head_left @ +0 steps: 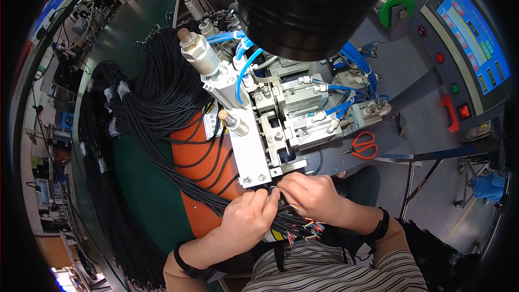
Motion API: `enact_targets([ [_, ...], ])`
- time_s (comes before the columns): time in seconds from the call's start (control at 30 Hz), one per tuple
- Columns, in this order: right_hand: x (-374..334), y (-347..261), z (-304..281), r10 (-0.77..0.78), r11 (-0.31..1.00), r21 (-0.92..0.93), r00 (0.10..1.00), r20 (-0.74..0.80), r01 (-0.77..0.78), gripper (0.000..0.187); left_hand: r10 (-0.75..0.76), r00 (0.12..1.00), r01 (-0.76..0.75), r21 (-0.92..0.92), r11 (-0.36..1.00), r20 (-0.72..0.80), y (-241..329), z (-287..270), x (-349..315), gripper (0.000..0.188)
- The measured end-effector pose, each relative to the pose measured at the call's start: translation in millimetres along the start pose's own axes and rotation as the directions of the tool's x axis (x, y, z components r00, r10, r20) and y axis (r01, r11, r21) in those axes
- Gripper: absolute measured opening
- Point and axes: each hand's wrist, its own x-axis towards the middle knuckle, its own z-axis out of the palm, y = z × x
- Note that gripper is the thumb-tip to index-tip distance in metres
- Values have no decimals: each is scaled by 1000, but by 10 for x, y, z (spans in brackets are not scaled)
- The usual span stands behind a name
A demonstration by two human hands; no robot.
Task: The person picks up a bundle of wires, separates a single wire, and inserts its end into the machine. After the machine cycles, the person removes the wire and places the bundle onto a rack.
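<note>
In the head view, the left hand (246, 217) is narrow, thumb and fingertips drawn together at the near end of the machine (250, 154); the right hand (312, 196) is likewise narrow, its fingertips just beside the left's. What sits between the 2 sets of fingertips is too small and hidden to tell. The cables (170, 97) lie over the desk (139, 197) and its orange sheet (201, 219), left of the machine; their long axis slants from the desk's far left part down to the right, reaching the left hand. Coloured wire ends (313, 228) point down and right, below the right hand and close to the striped shirt (311, 270). The machine's near end stands right at the fingertips, so room is tight on that side. Leftward, a wedge of green desk shows between 2 bands of cable. Rightward, the scissors (365, 148) lie beside the machine, well apart from the fingers.
</note>
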Motion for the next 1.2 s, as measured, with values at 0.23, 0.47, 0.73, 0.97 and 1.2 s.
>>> enact_targets([
  [0.23, 6, 104, 9, 166, 944, 282, 986, 33, -169, 10, -51, 999, 50, -90, 995, -12, -40, -47, -9, 46],
  [0.47, -44, 33, -30, 218, 958, 186, 976, 25, -219, 15, -171, 980, 159, -122, 980, -100, -197, 3, -385, 54],
  [0.73, 53, -145, 107, -95, 889, 413, 960, -262, 200, 19, -185, 964, 135, -244, 960, -192, -75, -5, -233, 48],
  [0.97, 21, -118, -67, 202, 146, 933, 934, 296, -328, 16, -184, 932, 5, -496, 868, -313, -183, 75, -208, 31],
  [1.2, -64, -30, 117, 108, 339, 929, 987, 121, -151, 18, -97, 957, -25, -407, 913, -275, -106, 48, -3, 22],
])
